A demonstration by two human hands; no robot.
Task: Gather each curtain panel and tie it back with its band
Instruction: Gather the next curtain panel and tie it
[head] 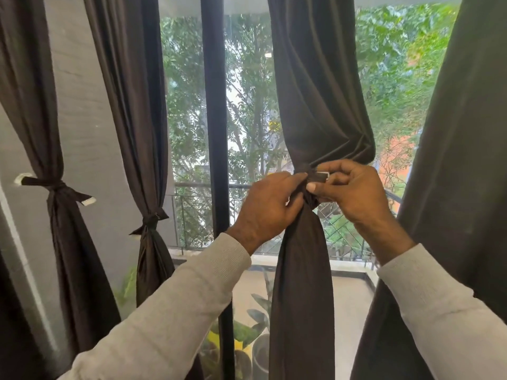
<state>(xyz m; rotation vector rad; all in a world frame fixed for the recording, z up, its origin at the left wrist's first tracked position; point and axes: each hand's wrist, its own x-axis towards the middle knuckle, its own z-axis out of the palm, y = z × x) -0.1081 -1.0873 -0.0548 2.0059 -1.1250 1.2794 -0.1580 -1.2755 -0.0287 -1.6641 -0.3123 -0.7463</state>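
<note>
The band lies level across the gathered neck of the middle curtain panel, whose length hangs straight down. The right hand pinches the band's pale-tipped end just right of the neck; the left hand pinches just left.

balcony floor, potted plants standing on it

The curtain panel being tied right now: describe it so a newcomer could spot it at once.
Start at the black window post in the middle of the glass; the curtain panel hangs just to its right. Both hands pinch its band at the gathered waist, left hand and right hand. The two panels left of the post are already tied; the far-right one hangs loose.
</note>
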